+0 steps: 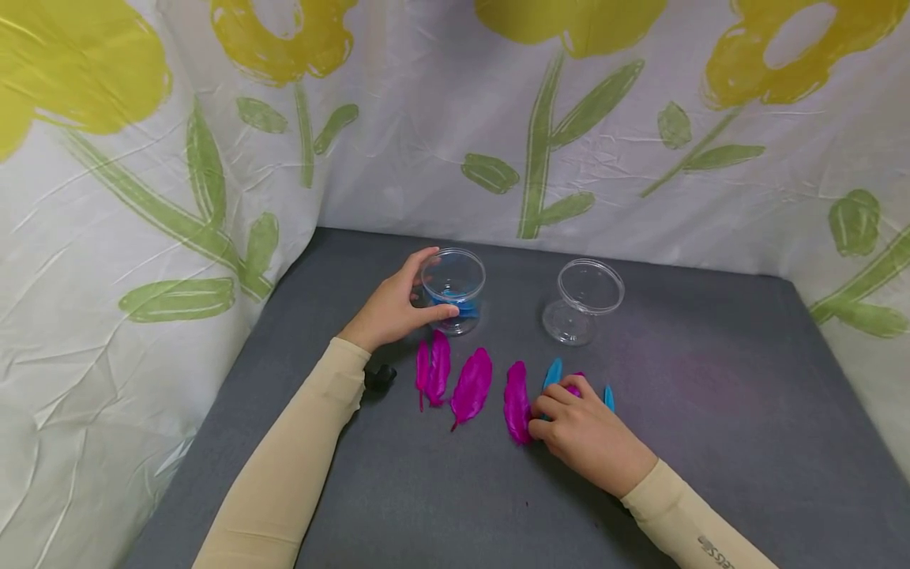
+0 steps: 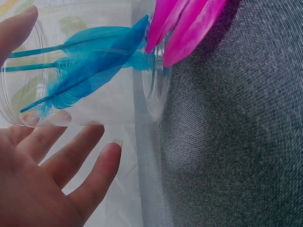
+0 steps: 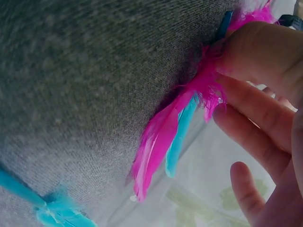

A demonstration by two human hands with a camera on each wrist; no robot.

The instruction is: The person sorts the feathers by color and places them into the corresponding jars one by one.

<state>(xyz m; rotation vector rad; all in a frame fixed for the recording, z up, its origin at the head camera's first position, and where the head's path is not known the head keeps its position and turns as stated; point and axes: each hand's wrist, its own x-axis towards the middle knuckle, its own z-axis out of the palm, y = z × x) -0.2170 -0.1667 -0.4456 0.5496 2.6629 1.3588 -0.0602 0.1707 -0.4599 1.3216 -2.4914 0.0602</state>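
Observation:
My left hand grips a clear plastic jar, thumb on the near side and fingers around the far side. Inside the jar, several blue feathers lean with their quills toward the rim. On the table, my right hand has its thumb and fingertips at the fluffy base of a pink feather. A blue feather lies just behind that one; I cannot tell which of the two the fingertips pinch. Another blue feather lies beside the right hand.
A second clear jar stands at the back, right of the first. Several pink feathers lie in a row in front of the jars. A small black object sits by the left forearm. A flowered white curtain hangs behind the grey tabletop.

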